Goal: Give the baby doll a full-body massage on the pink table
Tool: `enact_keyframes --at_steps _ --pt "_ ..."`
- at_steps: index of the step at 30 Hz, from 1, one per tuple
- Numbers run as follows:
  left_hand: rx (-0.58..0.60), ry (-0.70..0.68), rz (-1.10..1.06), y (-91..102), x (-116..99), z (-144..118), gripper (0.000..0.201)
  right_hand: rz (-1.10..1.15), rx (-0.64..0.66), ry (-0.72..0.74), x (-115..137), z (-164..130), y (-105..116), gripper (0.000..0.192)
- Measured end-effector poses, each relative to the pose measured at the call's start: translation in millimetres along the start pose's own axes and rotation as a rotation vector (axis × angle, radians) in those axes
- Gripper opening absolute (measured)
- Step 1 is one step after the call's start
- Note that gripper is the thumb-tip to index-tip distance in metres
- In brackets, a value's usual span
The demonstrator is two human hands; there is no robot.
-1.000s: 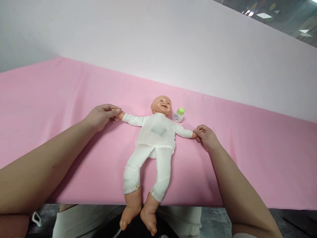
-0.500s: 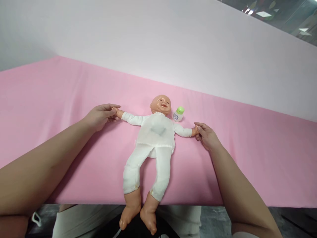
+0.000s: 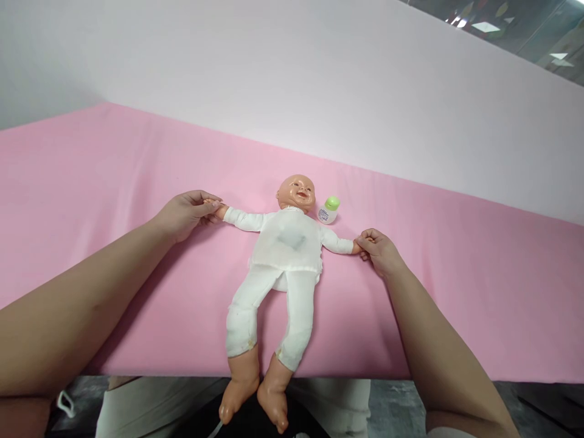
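A baby doll [image 3: 288,243] in white cloth lies on its back on a pink-covered table [image 3: 173,328], arms stretched out sideways. Its head points to the back wall and its feet hang past the front edge. My left hand [image 3: 189,216] pinches the doll's hand at the left, thumb and fingers closed round it. On the other side, my right hand [image 3: 378,248] grips the doll's other hand in the same way. Both doll hands are mostly hidden by my fingers. Beside the doll's head stands a small white bottle with a green cap [image 3: 328,210].
A white wall [image 3: 292,79] rises behind the table. Pink cloth stretches out to both sides of the doll. My lap in light trousers [image 3: 146,404] is below the front edge, under the doll's feet. A glass panel with reflections [image 3: 511,36] shows at top right.
The fingers of both my hands have closed further over the doll's hands; the right index finger has curled in. The doll's body and the bottle have stayed in place.
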State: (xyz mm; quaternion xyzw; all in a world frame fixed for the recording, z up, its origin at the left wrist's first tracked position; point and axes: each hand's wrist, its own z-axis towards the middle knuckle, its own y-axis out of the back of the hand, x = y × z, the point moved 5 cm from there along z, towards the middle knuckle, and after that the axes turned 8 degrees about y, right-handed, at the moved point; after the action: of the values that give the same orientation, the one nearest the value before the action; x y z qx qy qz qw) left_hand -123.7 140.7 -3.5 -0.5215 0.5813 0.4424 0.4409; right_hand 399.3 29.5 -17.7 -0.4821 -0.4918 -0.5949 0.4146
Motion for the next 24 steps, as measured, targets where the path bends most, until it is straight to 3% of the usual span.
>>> enact_keyframes --at_steps 7,11,16,24 --pt "-0.051 0.05 -0.03 -3.1 -1.3 -2.4 0.016 -0.032 -0.043 0.018 -2.8 1.1 0.8 0.05" --pt "-0.058 0.062 -0.062 -0.1 2.7 1.1 0.025 0.036 -0.047 -0.008 -1.8 1.0 1.1 0.051" --pt "0.001 0.056 -0.088 1.2 5.1 2.8 0.043 0.162 0.043 -0.04 3.1 -2.9 -0.6 0.058" --pt "0.029 0.023 -0.035 -0.7 2.3 2.2 0.043 0.07 0.068 -0.029 2.4 -2.0 0.7 0.052"
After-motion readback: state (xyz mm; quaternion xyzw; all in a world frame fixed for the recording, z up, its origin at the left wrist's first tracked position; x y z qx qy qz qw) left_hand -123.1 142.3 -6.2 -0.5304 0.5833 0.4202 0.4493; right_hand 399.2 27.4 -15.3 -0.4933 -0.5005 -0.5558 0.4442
